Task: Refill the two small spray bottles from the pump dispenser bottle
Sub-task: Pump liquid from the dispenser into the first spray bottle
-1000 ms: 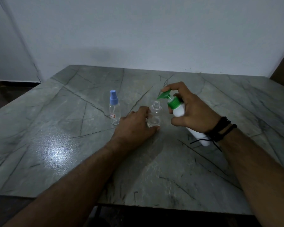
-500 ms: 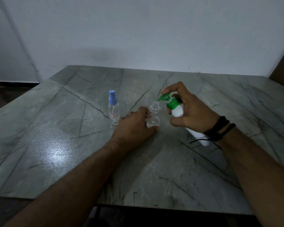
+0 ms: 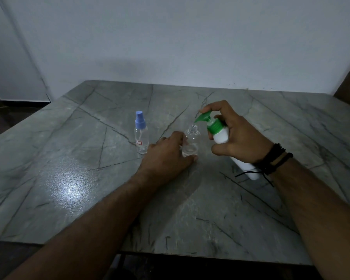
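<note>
- Two small spray bottles stood upright on the grey marble table (image 3: 69,178): the capped bottle (image 3: 141,136) with its blue sprayer at left, the open bottle (image 3: 191,142) near centre, apart.
- One white pump dispenser bottle (image 3: 220,135) was tilted, its green nozzle (image 3: 202,116) just above the open neck.
- Your left hand (image 3: 168,156) curled around the open bottle's base, hiding its left side.
- Your right hand (image 3: 238,136) wrapped the dispenser, forefinger atop the pump; dark wristbands (image 3: 273,158) covered part of its body.

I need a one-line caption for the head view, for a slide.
Right hand tilts the pump bottle so its green nozzle meets the open spray bottle, steadied by the left hand.
</note>
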A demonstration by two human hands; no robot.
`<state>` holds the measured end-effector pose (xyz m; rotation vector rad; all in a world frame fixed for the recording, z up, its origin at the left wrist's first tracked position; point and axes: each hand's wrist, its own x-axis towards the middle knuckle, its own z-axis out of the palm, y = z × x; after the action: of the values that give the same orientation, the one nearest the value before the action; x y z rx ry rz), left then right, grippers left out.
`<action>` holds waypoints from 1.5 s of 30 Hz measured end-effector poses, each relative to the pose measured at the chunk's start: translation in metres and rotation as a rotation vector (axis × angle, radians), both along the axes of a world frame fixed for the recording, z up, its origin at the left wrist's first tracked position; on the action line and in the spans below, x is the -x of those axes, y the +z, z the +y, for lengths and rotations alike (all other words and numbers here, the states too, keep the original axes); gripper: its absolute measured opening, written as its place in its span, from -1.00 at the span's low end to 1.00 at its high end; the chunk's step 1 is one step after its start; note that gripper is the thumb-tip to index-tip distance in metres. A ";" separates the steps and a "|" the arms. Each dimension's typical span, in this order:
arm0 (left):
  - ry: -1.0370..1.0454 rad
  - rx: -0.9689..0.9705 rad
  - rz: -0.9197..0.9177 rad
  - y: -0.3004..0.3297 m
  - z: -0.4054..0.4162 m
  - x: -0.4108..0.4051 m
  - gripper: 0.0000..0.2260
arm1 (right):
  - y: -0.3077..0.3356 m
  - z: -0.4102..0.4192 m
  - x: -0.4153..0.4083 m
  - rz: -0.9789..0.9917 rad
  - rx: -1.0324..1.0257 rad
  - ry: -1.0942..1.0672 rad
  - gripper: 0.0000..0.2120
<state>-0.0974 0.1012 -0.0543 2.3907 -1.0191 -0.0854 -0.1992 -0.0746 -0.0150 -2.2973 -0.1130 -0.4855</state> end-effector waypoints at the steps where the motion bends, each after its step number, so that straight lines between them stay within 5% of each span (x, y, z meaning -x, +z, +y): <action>1: -0.001 0.000 0.000 0.000 0.000 0.000 -0.50 | 0.000 0.000 0.000 -0.001 0.000 0.000 -0.28; 45: 0.007 -0.007 -0.016 -0.001 -0.001 -0.001 -0.49 | 0.001 0.001 -0.001 0.025 0.036 0.004 -0.31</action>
<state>-0.0969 0.1002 -0.0550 2.4049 -1.0197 -0.0684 -0.1986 -0.0737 -0.0138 -2.3377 -0.1144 -0.4560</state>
